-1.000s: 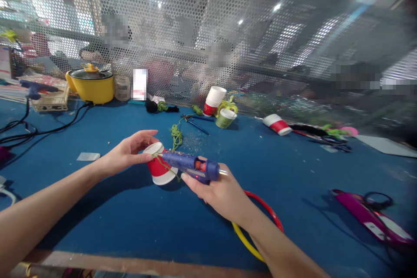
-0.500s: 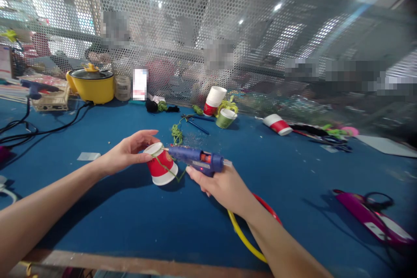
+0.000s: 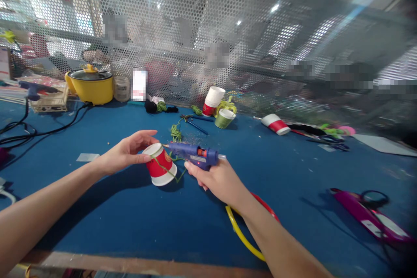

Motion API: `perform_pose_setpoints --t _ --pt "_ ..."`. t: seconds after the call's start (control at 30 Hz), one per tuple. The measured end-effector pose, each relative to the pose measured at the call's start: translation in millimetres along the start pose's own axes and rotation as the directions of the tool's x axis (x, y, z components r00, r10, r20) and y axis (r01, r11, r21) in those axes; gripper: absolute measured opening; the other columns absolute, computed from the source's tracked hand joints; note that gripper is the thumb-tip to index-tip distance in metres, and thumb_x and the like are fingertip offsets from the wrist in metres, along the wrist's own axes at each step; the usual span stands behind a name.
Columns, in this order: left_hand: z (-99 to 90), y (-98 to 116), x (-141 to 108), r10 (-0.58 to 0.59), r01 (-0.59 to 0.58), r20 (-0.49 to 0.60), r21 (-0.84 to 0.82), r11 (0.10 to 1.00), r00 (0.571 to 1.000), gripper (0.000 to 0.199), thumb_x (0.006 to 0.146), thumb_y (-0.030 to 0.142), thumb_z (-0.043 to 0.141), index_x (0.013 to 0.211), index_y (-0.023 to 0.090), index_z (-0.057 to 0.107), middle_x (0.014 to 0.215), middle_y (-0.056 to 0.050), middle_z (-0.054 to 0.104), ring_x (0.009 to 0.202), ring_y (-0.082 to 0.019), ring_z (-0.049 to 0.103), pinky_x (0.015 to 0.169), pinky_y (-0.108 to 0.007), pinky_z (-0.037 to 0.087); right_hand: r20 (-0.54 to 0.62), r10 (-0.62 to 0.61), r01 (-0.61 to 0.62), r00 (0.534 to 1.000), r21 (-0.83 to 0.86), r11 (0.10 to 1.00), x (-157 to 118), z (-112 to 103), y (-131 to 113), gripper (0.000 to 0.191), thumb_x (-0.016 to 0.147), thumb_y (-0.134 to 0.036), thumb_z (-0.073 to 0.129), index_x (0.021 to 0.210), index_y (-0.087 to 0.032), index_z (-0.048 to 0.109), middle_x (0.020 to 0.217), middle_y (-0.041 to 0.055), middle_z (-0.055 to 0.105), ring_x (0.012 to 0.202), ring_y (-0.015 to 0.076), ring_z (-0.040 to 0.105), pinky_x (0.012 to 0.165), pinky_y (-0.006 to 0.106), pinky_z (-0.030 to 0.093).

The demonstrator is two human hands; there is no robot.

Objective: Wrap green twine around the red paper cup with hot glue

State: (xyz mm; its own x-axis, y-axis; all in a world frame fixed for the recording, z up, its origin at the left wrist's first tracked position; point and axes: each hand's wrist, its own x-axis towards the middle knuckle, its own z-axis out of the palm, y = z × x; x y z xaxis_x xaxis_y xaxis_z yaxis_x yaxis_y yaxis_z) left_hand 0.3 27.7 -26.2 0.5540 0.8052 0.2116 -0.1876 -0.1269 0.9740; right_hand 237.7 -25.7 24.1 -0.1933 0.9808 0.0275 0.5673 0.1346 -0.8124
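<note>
My left hand (image 3: 135,151) grips a red and white paper cup (image 3: 162,166) near its raised base, the cup standing upside down and a little tilted on the table. Green yarn (image 3: 177,177) runs from the cup's top across its red side and loops off to the right. My right hand (image 3: 215,178) is wrapped round the handle of a blue hot glue gun (image 3: 192,153). The gun's nozzle points left, at or very near the cup's upper edge. A loose tangle of green yarn (image 3: 176,133) lies just behind the cup.
Behind stand stacked paper cups (image 3: 213,100), a green cup (image 3: 224,118) and a yellow electric pot (image 3: 91,87). A red and white cup (image 3: 276,124) lies at right, near scissors (image 3: 334,142). A purple power strip (image 3: 368,217) lies far right. Perforated metal panels (image 3: 182,39) close off the back.
The glue gun has shifted slightly left and its nozzle has moved toward the cup's far rim. My left hand still holds the cup, nearly unmoved.
</note>
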Motion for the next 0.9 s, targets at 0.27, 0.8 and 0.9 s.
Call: perform_pose_setpoints --t 0.27,0.8,0.9 --pt "0.9 1.7 -1.1 -0.015 0.015 -0.010 0.003 1.000 1.000 0.054 0.073 0.018 0.066 0.122 0.025 0.045 0.108 -0.005 0.056 0.102 -0.019 0.052 0.089 -0.035 0.040 0.020 0.017 -0.017 1.000 0.031 0.999 -1.7 -1.5 -1.3 0.022 0.075 -0.032 0.057 0.060 -0.016 0.056 0.039 -0.0045 0.047 0.034 0.0079 0.043 0.038 0.021 0.038" --pt "5.3 4.3 -0.7 -0.028 0.029 -0.062 0.013 1.000 0.998 0.051 0.072 0.018 0.066 0.119 0.024 0.047 0.105 -0.005 0.057 0.099 -0.019 0.054 0.086 -0.034 0.043 0.042 0.153 -0.154 0.987 0.486 0.861 30.9 -50.1 24.1 0.036 0.061 -0.042 0.073 0.079 -0.013 0.062 0.060 -0.0008 0.057 0.051 0.0077 0.048 0.047 0.021 0.038" --pt "6.0 4.0 -0.6 -0.033 0.034 -0.076 0.016 0.999 0.997 0.050 0.072 0.019 0.066 0.118 0.024 0.047 0.105 -0.005 0.057 0.098 -0.018 0.053 0.086 -0.035 0.042 0.110 0.223 -0.248 0.969 0.501 0.829 32.3 -56.4 25.6 0.042 0.061 -0.046 0.072 0.083 -0.011 0.062 0.053 -0.0034 0.052 0.046 0.0056 0.043 0.043 0.019 0.035"
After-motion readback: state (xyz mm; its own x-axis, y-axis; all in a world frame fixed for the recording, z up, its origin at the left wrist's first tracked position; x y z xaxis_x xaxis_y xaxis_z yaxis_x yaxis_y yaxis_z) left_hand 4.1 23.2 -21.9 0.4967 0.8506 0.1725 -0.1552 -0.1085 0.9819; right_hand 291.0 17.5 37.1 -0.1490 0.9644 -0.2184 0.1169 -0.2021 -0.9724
